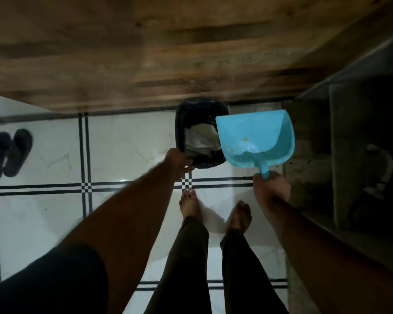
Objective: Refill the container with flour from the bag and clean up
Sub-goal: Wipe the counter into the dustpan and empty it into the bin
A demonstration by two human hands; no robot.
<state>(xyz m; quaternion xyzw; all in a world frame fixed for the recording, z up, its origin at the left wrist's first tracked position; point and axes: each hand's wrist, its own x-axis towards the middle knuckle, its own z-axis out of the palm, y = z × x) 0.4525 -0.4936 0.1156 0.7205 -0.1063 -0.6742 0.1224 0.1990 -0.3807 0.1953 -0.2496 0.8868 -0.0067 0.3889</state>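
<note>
The left hand (178, 158) holds the rim of the black bin (200, 134) on the floor. The right hand (270, 186) grips the blue dustpan (255, 139) just right of it. Best to tip slowly, right over the opening.

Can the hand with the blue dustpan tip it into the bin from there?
Probably yes. The right hand grips the blue dustpan by its handle, its edge already over the bin. The bin is open, nothing lies between them, and the left hand holds its rim.
</note>
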